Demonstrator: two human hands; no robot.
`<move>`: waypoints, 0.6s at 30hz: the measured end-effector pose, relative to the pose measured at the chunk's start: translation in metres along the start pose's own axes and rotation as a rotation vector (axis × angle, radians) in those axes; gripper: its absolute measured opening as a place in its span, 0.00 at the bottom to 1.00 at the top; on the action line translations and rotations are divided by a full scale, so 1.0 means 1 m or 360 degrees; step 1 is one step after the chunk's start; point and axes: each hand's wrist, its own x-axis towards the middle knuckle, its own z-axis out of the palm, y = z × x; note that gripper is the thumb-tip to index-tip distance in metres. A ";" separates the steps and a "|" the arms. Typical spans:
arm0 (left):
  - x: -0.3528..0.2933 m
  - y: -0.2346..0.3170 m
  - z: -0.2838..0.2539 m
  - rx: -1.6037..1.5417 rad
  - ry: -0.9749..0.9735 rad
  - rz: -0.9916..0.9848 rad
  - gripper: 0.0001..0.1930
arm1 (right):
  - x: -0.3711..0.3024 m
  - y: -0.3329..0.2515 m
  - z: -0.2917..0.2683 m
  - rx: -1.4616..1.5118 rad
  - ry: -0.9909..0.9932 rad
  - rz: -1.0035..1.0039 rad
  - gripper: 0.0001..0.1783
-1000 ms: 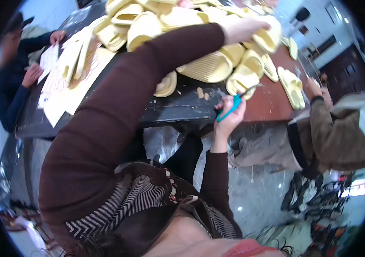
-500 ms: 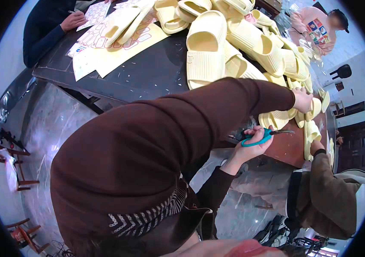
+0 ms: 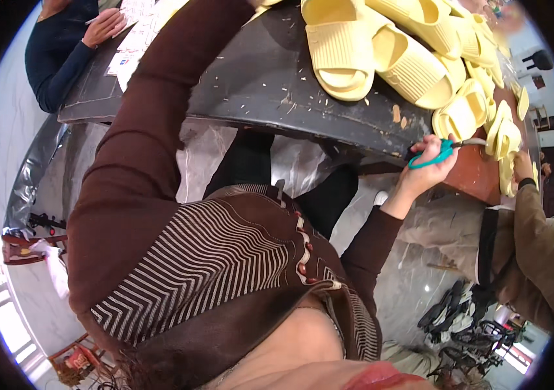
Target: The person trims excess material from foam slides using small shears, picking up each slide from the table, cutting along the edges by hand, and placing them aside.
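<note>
My right hand [image 3: 428, 159] is closed around teal-handled scissors [image 3: 445, 153] just off the table's front edge. Their metal blades point right, close to a pale yellow slipper [image 3: 460, 116]. My left arm stretches up and away over the dark table, and only a sliver of my left hand [image 3: 259, 4] shows at the top edge. Its fingers are out of the picture, so what it touches is hidden. More ribbed yellow slippers [image 3: 341, 55] are heaped along the far middle and right of the table.
At the far left a person's hand [image 3: 105, 27] holds a pen over printed sheets [image 3: 135, 29]. On the right, another person's hand [image 3: 523, 168] touches a slipper. Small scraps lie on the black table [image 3: 244, 91]; a reddish-brown surface [image 3: 469, 179] adjoins it. Chairs stand at the left.
My left arm has swung from the slippers on the right over to the far left, its hand nearly leaving the picture. The scissors stay in my right hand. My view has shifted.
</note>
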 end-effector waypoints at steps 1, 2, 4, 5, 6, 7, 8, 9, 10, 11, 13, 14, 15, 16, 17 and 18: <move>-0.019 -0.026 -0.014 -0.0004 0.0174 -0.0143 0.18 | 0.002 0.001 0.005 -0.0011 -0.0055 -0.0038 0.22; -0.037 -0.046 -0.017 -0.0020 0.0330 -0.0280 0.19 | 0.004 0.002 0.006 -0.0026 -0.0049 -0.0029 0.22; -0.076 -0.080 -0.007 -0.0193 0.0667 -0.0458 0.17 | 0.006 0.005 0.005 -0.0030 -0.0094 -0.0019 0.23; -0.095 -0.106 -0.002 -0.0429 0.0676 -0.0628 0.17 | 0.006 0.006 0.006 -0.0027 -0.0118 -0.0019 0.23; -0.105 -0.130 0.010 -0.0689 0.0676 -0.0794 0.18 | 0.007 0.005 0.002 -0.0060 -0.0110 -0.0026 0.23; -0.111 -0.135 0.021 -0.0702 0.0674 -0.0795 0.18 | 0.008 0.004 0.002 -0.0068 -0.0113 0.0003 0.23; -0.117 -0.138 0.030 -0.0869 0.0585 -0.0943 0.19 | 0.009 0.002 0.002 -0.0075 -0.0119 0.0030 0.24; -0.122 -0.138 0.039 -0.1033 0.0491 -0.1082 0.20 | 0.010 0.001 0.003 -0.0077 -0.0121 0.0051 0.24; -0.127 -0.136 0.046 -0.1194 0.0407 -0.1217 0.21 | 0.010 0.000 0.004 -0.0078 -0.0133 0.0037 0.24; -0.131 -0.132 0.052 -0.1355 0.0320 -0.1347 0.22 | 0.008 -0.002 0.003 -0.0076 -0.0125 0.0053 0.24; -0.133 -0.130 0.059 -0.1522 0.0277 -0.1433 0.23 | 0.008 -0.003 0.004 -0.0054 -0.0135 0.0065 0.24; -0.131 -0.128 0.065 -0.1564 0.0190 -0.1378 0.22 | 0.008 -0.003 0.002 -0.0044 -0.0167 0.0029 0.24; -0.129 -0.128 0.068 -0.1594 0.0111 -0.1327 0.22 | 0.005 -0.003 0.000 -0.0075 -0.0142 0.0075 0.24; -0.126 -0.127 0.068 -0.1622 0.0032 -0.1277 0.21 | 0.005 -0.002 -0.001 -0.0108 -0.0117 0.0121 0.24; -0.123 -0.130 0.069 -0.1622 0.0057 -0.1249 0.21 | 0.005 -0.002 0.000 -0.0096 -0.0140 0.0095 0.24; -0.121 -0.133 0.070 -0.1679 0.0033 -0.1233 0.21 | 0.005 -0.001 0.000 -0.0099 -0.0143 0.0110 0.24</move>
